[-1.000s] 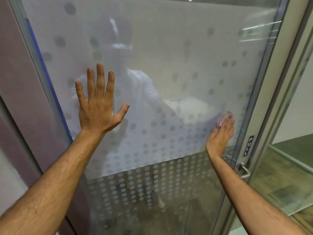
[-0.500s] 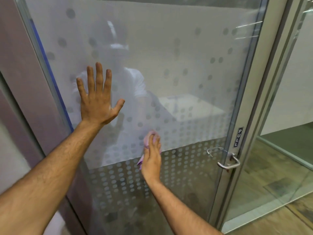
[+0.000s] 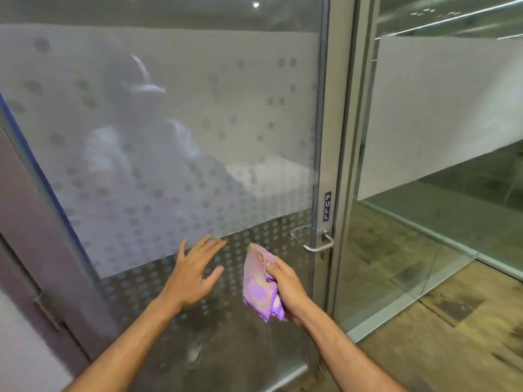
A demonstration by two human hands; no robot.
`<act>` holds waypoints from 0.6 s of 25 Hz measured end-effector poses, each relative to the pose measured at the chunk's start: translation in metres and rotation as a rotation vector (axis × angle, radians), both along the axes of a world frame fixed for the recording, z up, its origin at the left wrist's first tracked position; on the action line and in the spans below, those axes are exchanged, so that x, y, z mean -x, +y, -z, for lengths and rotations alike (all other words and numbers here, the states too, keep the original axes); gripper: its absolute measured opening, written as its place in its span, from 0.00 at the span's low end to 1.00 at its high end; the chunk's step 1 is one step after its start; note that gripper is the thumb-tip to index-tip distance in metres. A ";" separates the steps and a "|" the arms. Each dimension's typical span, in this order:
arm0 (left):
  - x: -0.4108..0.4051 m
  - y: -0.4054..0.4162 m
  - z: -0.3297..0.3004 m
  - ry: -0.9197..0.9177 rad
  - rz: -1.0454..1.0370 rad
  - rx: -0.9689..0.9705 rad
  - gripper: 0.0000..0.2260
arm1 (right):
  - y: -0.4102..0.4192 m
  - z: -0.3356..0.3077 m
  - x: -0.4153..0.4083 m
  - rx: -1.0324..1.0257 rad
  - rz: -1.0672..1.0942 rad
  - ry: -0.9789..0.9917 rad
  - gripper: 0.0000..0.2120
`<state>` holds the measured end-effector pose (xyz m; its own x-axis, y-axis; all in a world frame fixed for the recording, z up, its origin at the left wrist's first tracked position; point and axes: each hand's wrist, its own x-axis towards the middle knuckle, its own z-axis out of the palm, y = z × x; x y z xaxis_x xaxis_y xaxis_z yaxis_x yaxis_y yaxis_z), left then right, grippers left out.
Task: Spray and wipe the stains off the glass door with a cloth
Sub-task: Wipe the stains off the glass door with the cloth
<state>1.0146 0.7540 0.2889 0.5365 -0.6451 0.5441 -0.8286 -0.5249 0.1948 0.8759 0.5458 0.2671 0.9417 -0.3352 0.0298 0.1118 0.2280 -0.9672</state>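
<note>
— Two hands are in front of the glass door (image 3: 175, 154), but are you set up to wipe?

— Not quite. Your right hand (image 3: 285, 287) has its fingers curled round the pink-purple cloth (image 3: 259, 287), bunched and hanging down from the grip. Whether the cloth touches the pane cannot be told from here; it looks held just off it, low down, left of the door handle (image 3: 318, 244).

— And your left hand (image 3: 192, 275)?

— Fingers spread and straight, holding nothing, just left of the cloth over the dotted lower band. Whether the palm touches the glass is not clear either.

— So how should you go on?

— Refold the cloth so a flat, clean face meets the glass; a dangling wad will likely only smear. Press it with a flat palm and work in overlapping strokes, left to right, from the frosted band (image 3: 198, 114) downward.

— What about the spray?

— No bottle is in view, so you may need to fetch it. Use your free left hand to steady the door near its left edge, since it could swing under pressure.

— Anything to watch?

— Keep the cloth off the handle and the PULL label (image 3: 327, 206) on the frame at right.
</note>
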 end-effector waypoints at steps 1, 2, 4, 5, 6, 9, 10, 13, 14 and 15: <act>0.023 -0.019 0.008 0.138 0.026 0.024 0.26 | -0.012 0.003 0.027 -0.082 0.004 -0.007 0.18; 0.049 -0.040 0.014 0.291 0.059 0.060 0.25 | -0.024 0.006 0.055 -0.144 0.010 -0.012 0.19; 0.102 -0.083 0.020 0.627 0.193 0.133 0.20 | -0.047 0.008 0.113 -0.207 0.043 -0.016 0.22; 0.129 -0.104 0.021 0.765 0.280 0.162 0.19 | -0.058 0.008 0.142 -0.213 0.073 -0.015 0.23; 0.154 -0.124 0.024 0.864 0.362 0.171 0.19 | -0.069 0.009 0.169 -0.222 0.104 -0.018 0.23; 0.230 -0.180 0.026 1.024 0.549 0.083 0.16 | -0.099 0.018 0.252 -0.215 0.217 0.010 0.22; 0.252 -0.198 0.028 1.063 0.600 0.056 0.17 | -0.109 0.020 0.278 -0.217 0.262 0.025 0.21; 0.311 -0.249 0.034 1.130 0.687 -0.028 0.22 | -0.142 0.031 0.346 -0.205 0.423 0.045 0.17; 0.332 -0.268 0.036 1.132 0.712 -0.059 0.23 | -0.153 0.036 0.368 -0.206 0.485 0.049 0.18; 0.351 -0.286 0.037 1.097 0.715 -0.070 0.22 | -0.163 0.037 0.389 -0.226 0.537 0.058 0.22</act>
